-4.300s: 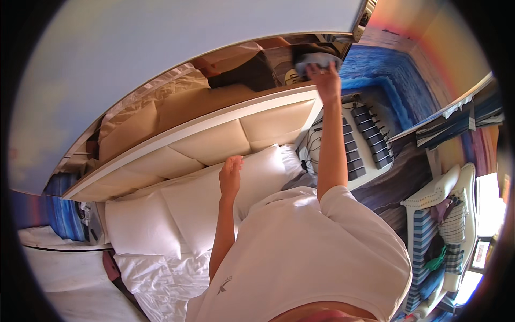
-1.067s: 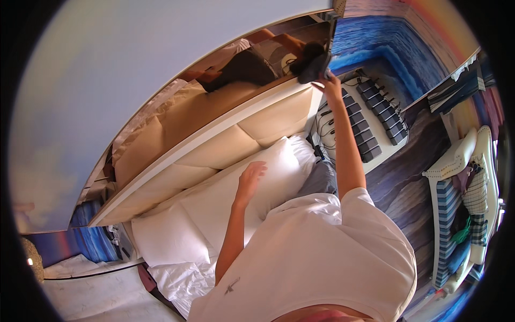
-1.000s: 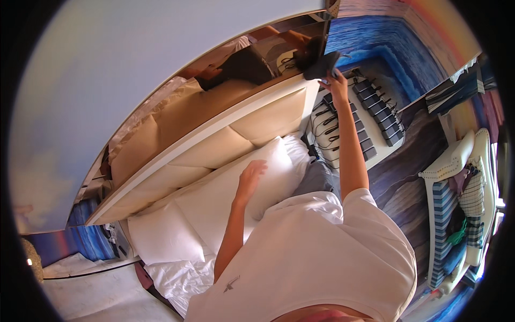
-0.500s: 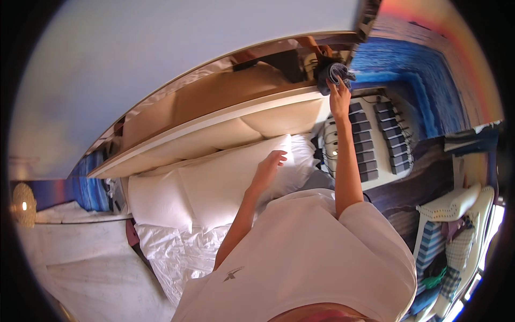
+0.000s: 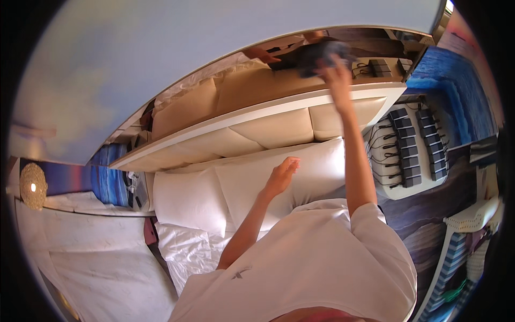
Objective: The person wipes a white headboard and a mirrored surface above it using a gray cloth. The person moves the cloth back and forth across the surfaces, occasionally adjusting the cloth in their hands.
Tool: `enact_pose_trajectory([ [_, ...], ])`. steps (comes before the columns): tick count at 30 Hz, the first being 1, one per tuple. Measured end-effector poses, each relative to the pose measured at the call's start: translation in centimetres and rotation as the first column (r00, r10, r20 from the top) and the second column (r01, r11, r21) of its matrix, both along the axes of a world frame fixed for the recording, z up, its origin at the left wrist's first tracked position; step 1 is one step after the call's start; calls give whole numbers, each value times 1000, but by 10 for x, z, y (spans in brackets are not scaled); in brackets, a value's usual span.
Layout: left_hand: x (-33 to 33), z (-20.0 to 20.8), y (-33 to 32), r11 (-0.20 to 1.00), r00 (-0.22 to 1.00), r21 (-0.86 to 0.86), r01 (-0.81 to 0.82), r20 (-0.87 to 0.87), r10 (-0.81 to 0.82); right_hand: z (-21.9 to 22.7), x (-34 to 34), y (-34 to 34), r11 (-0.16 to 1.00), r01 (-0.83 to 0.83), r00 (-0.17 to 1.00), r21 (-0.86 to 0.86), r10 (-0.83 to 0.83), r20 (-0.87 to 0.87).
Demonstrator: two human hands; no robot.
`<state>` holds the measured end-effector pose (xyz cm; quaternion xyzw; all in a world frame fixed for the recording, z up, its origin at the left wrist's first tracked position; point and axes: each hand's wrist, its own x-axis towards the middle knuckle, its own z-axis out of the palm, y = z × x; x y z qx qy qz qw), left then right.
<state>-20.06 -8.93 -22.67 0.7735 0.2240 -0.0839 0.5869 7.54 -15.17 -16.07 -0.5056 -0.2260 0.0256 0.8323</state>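
My right hand (image 5: 339, 80) reaches far forward above the headboard and grips a dark grey cloth (image 5: 321, 58), blurred by motion. The cloth is against the glossy mirrored strip (image 5: 247, 80) that runs above the padded beige headboard (image 5: 273, 129) with its white top edge. Part of the cloth is hidden behind my fingers, and its reflection merges with it. Over the white pillows (image 5: 257, 182) hangs my left hand (image 5: 281, 177), open and empty, its fingers loosely bent.
Right of the bed stands a white bedside table (image 5: 383, 185) with rows of black boxes (image 5: 409, 155) and cables. A round woven lamp (image 5: 33, 186) glows at far left. A white chair (image 5: 472, 214) with folded textiles is at the right. A pale panel (image 5: 214, 32) rises above the mirrored strip.
My right hand and the cloth have moved left along the mirrored strip, away from its right end. The view has shifted, showing more of the strip's right side. My left hand stays over the pillows.
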Motion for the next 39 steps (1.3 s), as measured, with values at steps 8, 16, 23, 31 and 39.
enact_pose_trajectory([
  [8, -18, -20, 34, 999, 999, -8, 37, -33, -38, -33, -36, 73, 756, -216, 881, -618, 423, 211],
  [16, -38, -40, 44, 995, 996, -66, -73, 37, 75, -57, 44, -55, 934, -276, 903, 227, 333, -272],
  [23, -15, -21, 48, 985, 988, -83, -148, 40, 152, 1, -18, 42, 893, -419, 878, 165, 445, -175],
  [31, 19, -8, 32, 999, 993, -41, 4, 121, 1, -116, 48, -51, 962, -257, 903, -96, 204, -378],
  [39, 40, -27, 18, 1000, 1000, -18, -17, 24, 17, -60, 28, -67, 688, 354, 933, -634, -210, 294],
])
